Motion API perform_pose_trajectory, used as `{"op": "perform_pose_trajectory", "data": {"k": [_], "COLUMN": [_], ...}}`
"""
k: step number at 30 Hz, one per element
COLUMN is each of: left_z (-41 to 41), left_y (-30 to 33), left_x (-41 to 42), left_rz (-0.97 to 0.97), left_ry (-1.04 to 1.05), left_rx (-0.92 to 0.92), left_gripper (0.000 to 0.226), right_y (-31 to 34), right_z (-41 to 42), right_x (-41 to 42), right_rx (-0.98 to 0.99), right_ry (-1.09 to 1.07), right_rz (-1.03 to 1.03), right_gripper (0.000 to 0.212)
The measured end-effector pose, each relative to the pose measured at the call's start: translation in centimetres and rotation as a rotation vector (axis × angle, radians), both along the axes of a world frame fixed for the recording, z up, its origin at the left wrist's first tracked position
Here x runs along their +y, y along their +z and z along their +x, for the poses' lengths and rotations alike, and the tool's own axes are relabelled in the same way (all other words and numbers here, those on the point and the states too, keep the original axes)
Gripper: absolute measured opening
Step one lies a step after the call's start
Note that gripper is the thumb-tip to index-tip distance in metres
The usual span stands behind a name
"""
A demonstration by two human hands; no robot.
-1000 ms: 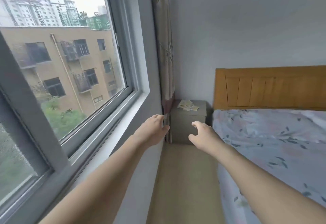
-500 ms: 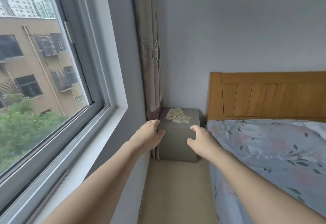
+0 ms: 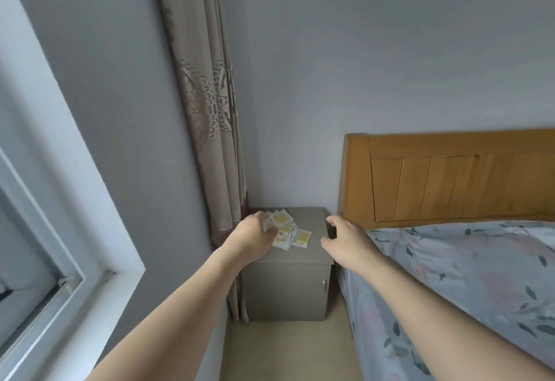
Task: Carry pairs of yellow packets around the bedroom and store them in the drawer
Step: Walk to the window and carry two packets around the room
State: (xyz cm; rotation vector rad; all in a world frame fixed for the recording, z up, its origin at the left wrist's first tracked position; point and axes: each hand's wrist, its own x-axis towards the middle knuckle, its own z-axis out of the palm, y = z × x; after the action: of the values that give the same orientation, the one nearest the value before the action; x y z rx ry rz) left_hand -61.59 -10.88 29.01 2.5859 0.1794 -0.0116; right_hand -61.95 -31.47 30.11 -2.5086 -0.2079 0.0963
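Left hand [image 3: 251,238], short of the nightstand 0.5 s ago, now laid on the yellow packets [image 3: 286,230], fingers curled over them; right hand [image 3: 345,241] spread wide above. Packets: white-edged squares heaped on grey nightstand [image 3: 288,287]

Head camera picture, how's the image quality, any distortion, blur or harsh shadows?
Head view: wide-angle bending bows the window frame and curtain; daylight is soft and even, with no harsh shadows or glare; the yellow packets on the nightstand look soft, their print unreadable; left hand and right hand show little blur.
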Motion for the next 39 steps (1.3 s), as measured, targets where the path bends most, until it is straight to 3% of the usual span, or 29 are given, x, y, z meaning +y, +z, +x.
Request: {"op": "perform_pose_trajectory", "data": {"k": [6, 12, 16, 18, 21, 23, 26, 32, 39], "left_z": [16.3, 32.6, 41.8, 45.9, 52.8, 57.4, 63.2, 71.0, 73.8], "left_y": [-4.3, -7.2, -9.0, -11.2, -17.0, -22.5, -31.5, -47.1, -51.4], "left_x": [1.5, 3.6, 5.2, 5.9, 7.1, 7.7, 8.1, 9.2, 9.1], "left_rz": [0.02, 0.061, 0.043, 0.025, -0.011, -0.016, 0.067, 0.337, 0.429], "left_ry": [-0.007, 0.035, 0.037, 0.036, 0.044, 0.043, 0.033, -0.011, -0.003], "left_rx": [0.084, 0.198, 0.217, 0.263, 0.327, 0.343, 0.377, 0.394, 0.367], "left_gripper": [0.054, 0.051, 0.052, 0.054, 0.059, 0.054, 0.043, 0.061, 0.066], "right_y": [-5.0, -8.3, -10.2, -12.4, -17.2, -22.1, -29.8, -43.5, -49.1], "right_z": [16.1, 33.6, 42.6, 46.5, 52.8, 57.1, 62.1, 68.9, 72.2], "right_x": [1.0, 1.4, 3.2, 4.2, 5.6, 6.7, 8.1, 10.3, 12.4], "right_rx": [0.061, 0.149, 0.194, 0.234, 0.295, 0.338, 0.397, 0.504, 0.591], "right_ry": [0.0, -0.029, -0.025, -0.021, -0.053, -0.067, -0.118, -0.171, -0.207], "right_rz": [0.028, 0.098, 0.095, 0.064, 0.056, 0.064, 0.068, 0.061, 0.063], "right_gripper": [0.058, 0.054, 0.036, 0.005, 0.01, 0.038, 0.058, 0.058, 0.059]}}
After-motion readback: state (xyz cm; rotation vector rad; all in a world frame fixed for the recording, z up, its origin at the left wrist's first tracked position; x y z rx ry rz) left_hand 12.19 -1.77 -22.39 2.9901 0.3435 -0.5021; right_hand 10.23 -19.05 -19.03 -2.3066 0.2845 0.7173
